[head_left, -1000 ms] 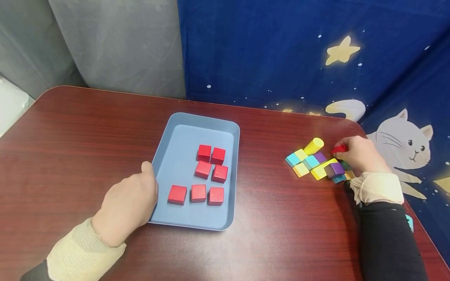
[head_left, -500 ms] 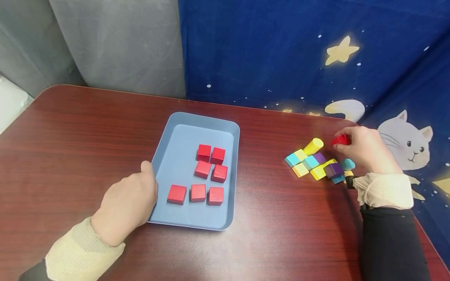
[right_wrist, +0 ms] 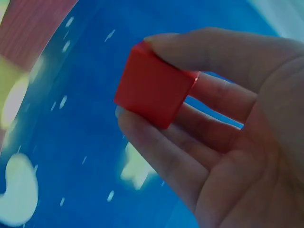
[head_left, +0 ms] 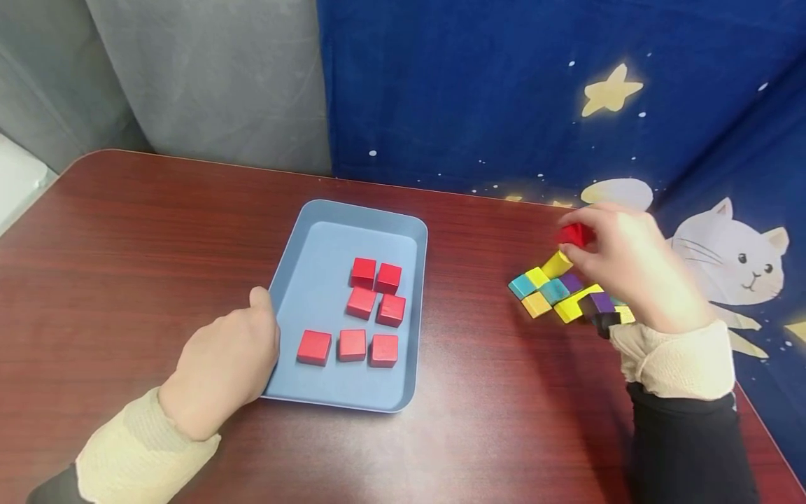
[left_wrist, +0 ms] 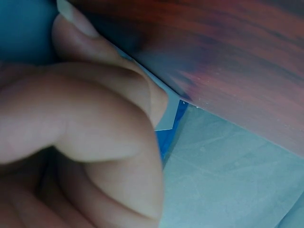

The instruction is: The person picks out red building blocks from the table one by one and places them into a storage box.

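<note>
My right hand (head_left: 636, 262) pinches a red cube (head_left: 574, 236) between thumb and fingers, raised above the table over the right-hand group of blocks. In the right wrist view the red cube (right_wrist: 154, 88) shows whole, thumb on its upper edge and a fingertip under it. My left hand (head_left: 223, 357) grips the left rim of a blue-grey tray (head_left: 362, 212), fingers curled over the edge. Close up in the left wrist view, the left hand (left_wrist: 95, 114) covers much of that rim. Several red cubes (head_left: 362, 303) lie in the tray's middle and lower part.
Right of the tray lie small blocks: a yellow cylinder (head_left: 557, 264), a teal block (head_left: 554, 290), a purple block (head_left: 601, 302) and several others, some behind my right wrist. A reddish-brown table (head_left: 478, 392) bears everything. A blue curtain (head_left: 472, 91) hangs behind the far edge.
The right hand has lifted the red cube from beside the blocks and carried it up and to the left. The left hand stays on the tray's rim.
</note>
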A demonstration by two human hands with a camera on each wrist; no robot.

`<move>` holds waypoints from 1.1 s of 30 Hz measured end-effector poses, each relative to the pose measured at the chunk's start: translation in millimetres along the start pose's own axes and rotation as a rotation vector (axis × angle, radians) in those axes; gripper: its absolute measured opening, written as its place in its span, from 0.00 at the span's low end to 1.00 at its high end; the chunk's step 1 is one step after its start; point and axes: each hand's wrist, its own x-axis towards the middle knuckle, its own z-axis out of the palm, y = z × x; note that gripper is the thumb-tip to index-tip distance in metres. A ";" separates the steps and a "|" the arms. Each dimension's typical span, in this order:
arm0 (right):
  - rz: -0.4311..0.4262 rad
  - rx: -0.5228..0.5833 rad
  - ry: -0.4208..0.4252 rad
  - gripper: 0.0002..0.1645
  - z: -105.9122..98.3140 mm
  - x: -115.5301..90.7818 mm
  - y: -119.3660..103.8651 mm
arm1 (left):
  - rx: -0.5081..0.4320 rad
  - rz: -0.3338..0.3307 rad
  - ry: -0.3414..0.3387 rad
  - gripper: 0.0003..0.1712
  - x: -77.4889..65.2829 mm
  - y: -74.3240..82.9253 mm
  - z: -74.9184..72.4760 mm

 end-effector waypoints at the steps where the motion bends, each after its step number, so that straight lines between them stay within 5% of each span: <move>1: -0.027 -0.002 0.001 0.15 -0.2 1.2 -7.5 | -0.002 0.000 -0.006 0.05 0.2 -0.1 -1.1; 10: -0.190 0.106 -0.070 0.14 10.7 17.1 -58.0 | -0.020 -0.020 -0.066 0.06 2.3 -0.4 -5.5; 25: -0.247 0.206 -0.221 0.21 30.3 30.0 -124.0 | 0.005 0.001 -0.014 0.09 -0.7 1.2 -2.8; 33: -0.281 0.198 -0.305 0.25 38.3 36.0 -155.7 | -0.016 -0.025 -0.052 0.07 0.0 2.4 -5.0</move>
